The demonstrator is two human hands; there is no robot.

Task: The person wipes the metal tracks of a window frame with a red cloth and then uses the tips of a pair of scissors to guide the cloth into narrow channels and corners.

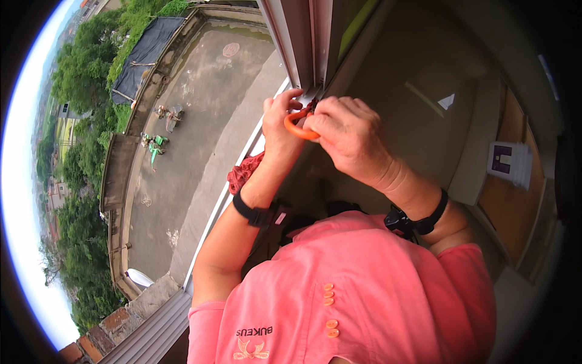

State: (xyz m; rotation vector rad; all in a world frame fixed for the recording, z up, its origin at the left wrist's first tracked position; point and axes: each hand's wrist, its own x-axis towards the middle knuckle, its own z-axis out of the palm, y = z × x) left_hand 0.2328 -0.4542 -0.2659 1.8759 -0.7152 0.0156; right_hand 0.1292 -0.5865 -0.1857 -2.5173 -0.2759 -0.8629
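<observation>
My right hand point(350, 136) pinches a tool with a curved orange handle point(294, 126); the rest of the tool is hidden by my fingers. A bit of dark red cloth point(313, 105) shows at my fingertips, by the lower corner of the window frame point(298, 54). Beside the handle, my left hand point(281, 120) has its fingers bent over the sill; whether they hold anything is hidden. A bunched dark red cloth point(244, 174) lies over the white window rail point(223, 207), beside my left forearm. I cannot tell if both bits are one cloth.
Outside the opening, a concrete yard point(200, 123) lies well below, with a green machine point(156, 144) and a dark tarp point(148, 57). Broken brickwork point(116, 321) edges the sill. Indoors, a white bucket point(516, 164) stands on a brown surface point(500, 209) at right.
</observation>
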